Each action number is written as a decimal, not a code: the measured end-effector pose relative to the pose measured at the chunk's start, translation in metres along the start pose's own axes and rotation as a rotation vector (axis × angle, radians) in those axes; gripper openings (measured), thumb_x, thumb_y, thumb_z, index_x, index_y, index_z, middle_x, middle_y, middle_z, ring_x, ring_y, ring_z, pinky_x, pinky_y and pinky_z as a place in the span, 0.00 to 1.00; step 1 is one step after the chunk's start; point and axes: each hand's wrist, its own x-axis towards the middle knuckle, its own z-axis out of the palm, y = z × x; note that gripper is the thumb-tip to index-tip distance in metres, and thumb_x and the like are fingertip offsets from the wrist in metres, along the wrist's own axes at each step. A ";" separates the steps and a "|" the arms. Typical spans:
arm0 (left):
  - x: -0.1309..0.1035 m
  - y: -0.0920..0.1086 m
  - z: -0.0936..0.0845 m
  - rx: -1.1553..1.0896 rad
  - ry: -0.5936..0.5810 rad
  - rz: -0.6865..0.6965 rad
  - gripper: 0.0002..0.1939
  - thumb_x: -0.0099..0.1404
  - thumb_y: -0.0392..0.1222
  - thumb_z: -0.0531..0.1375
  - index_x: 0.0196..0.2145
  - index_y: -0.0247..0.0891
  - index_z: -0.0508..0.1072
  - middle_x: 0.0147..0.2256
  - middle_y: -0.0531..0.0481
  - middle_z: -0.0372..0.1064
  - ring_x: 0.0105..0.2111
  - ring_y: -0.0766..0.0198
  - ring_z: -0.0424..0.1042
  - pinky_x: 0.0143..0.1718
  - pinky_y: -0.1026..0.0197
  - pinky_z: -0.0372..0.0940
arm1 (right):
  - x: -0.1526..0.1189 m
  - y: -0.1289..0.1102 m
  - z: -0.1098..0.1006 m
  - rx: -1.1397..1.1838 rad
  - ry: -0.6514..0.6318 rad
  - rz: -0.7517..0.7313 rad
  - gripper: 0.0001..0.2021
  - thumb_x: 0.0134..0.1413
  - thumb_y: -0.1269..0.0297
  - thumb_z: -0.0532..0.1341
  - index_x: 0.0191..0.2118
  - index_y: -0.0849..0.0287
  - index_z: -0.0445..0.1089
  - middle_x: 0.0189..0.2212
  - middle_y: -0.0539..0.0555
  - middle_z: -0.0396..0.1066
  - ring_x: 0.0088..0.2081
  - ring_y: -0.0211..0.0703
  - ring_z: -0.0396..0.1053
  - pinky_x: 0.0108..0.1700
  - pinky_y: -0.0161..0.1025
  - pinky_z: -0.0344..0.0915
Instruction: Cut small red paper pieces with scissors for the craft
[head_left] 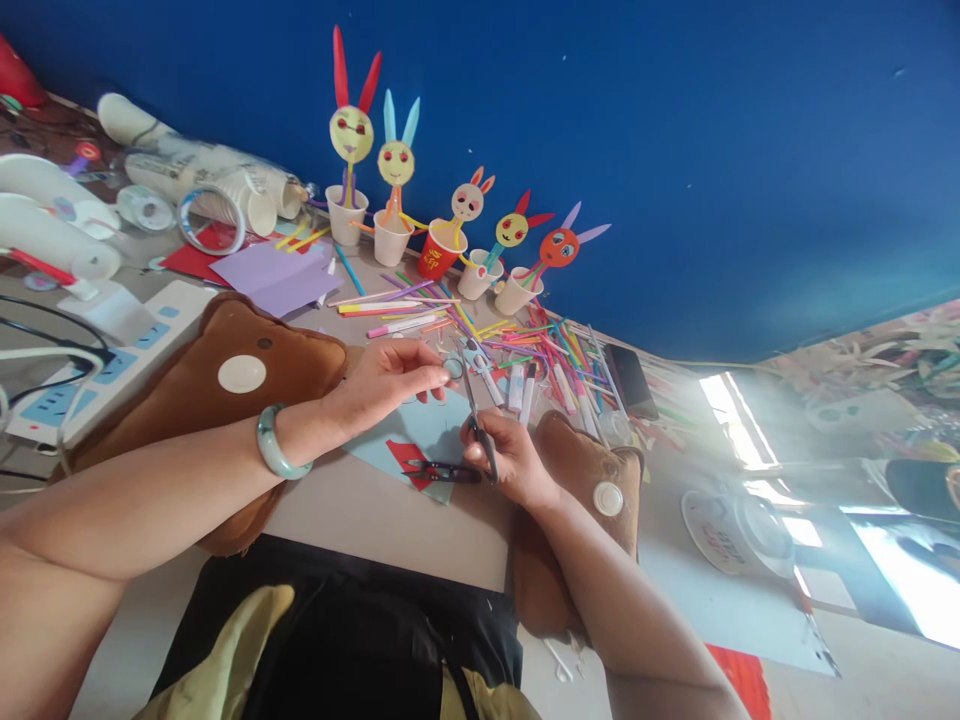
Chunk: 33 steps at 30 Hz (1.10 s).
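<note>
Background: plain blue wall point(600, 120) behind a pale, crowded desk point(375, 525).
Finished pieces: five cup figures point(442, 250) along the wall, each with a round face and two upright ears.
Work in hand: small pale-blue disc point(454, 368), loose and apart from the figures; judged to be at the cutting stage, with shaping still incomplete.
Disc: small, thin and roundish; any markings too small to tell; held above the desk.
Left hand point(394, 382): grip pinching the disc between thumb and fingertips.
Right hand point(511, 455): grip closed around the handles of the scissors point(487, 455), blades beside the disc; contact cannot be told.
Beneath: light-blue paper point(442, 425), red scrap point(401, 455) and black snips point(450, 472).
Beyond: scattered markers point(405, 325), uncapped or capped unclear.
</note>
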 end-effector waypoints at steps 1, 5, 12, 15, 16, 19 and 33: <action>0.000 0.000 0.000 -0.004 0.003 -0.002 0.07 0.56 0.41 0.64 0.25 0.35 0.74 0.23 0.51 0.71 0.26 0.67 0.69 0.30 0.63 0.64 | 0.000 0.000 0.000 -0.001 -0.001 0.003 0.32 0.48 0.29 0.56 0.21 0.59 0.64 0.19 0.49 0.63 0.26 0.37 0.56 0.33 0.39 0.55; 0.000 -0.001 0.000 -0.015 0.003 0.005 0.06 0.56 0.41 0.64 0.26 0.35 0.74 0.24 0.52 0.72 0.26 0.67 0.69 0.30 0.62 0.64 | 0.000 0.000 0.000 0.003 -0.006 0.007 0.32 0.47 0.29 0.57 0.21 0.59 0.64 0.19 0.49 0.63 0.26 0.38 0.57 0.33 0.39 0.56; 0.000 -0.002 -0.001 -0.021 0.010 0.013 0.07 0.56 0.41 0.64 0.25 0.36 0.74 0.22 0.52 0.70 0.27 0.66 0.69 0.31 0.62 0.64 | -0.001 0.002 0.000 0.004 0.002 0.003 0.32 0.47 0.29 0.57 0.21 0.59 0.65 0.19 0.49 0.62 0.26 0.38 0.56 0.32 0.38 0.55; 0.000 -0.003 -0.002 -0.011 0.006 0.018 0.07 0.57 0.41 0.64 0.25 0.36 0.74 0.22 0.52 0.70 0.27 0.67 0.69 0.32 0.61 0.64 | -0.001 0.002 0.000 0.009 -0.007 -0.002 0.32 0.48 0.30 0.57 0.21 0.59 0.65 0.19 0.49 0.62 0.26 0.38 0.56 0.32 0.38 0.55; 0.000 -0.003 -0.002 -0.008 0.007 0.019 0.07 0.57 0.41 0.64 0.25 0.36 0.74 0.22 0.52 0.71 0.27 0.67 0.69 0.32 0.61 0.64 | -0.001 0.002 0.000 0.011 -0.010 -0.004 0.31 0.48 0.30 0.57 0.21 0.59 0.65 0.20 0.49 0.62 0.26 0.38 0.56 0.32 0.38 0.55; 0.000 -0.004 -0.003 -0.003 0.011 0.017 0.07 0.57 0.41 0.64 0.25 0.36 0.74 0.22 0.52 0.71 0.28 0.66 0.69 0.32 0.61 0.64 | -0.001 0.002 0.000 0.014 -0.011 -0.008 0.31 0.49 0.31 0.57 0.21 0.59 0.64 0.19 0.49 0.62 0.26 0.38 0.56 0.32 0.38 0.55; 0.000 -0.002 -0.003 0.021 0.020 0.011 0.08 0.57 0.43 0.64 0.25 0.36 0.73 0.23 0.52 0.71 0.27 0.66 0.69 0.32 0.61 0.65 | 0.000 0.003 0.000 0.016 -0.006 0.010 0.31 0.47 0.30 0.58 0.21 0.58 0.64 0.18 0.49 0.61 0.26 0.39 0.56 0.31 0.38 0.55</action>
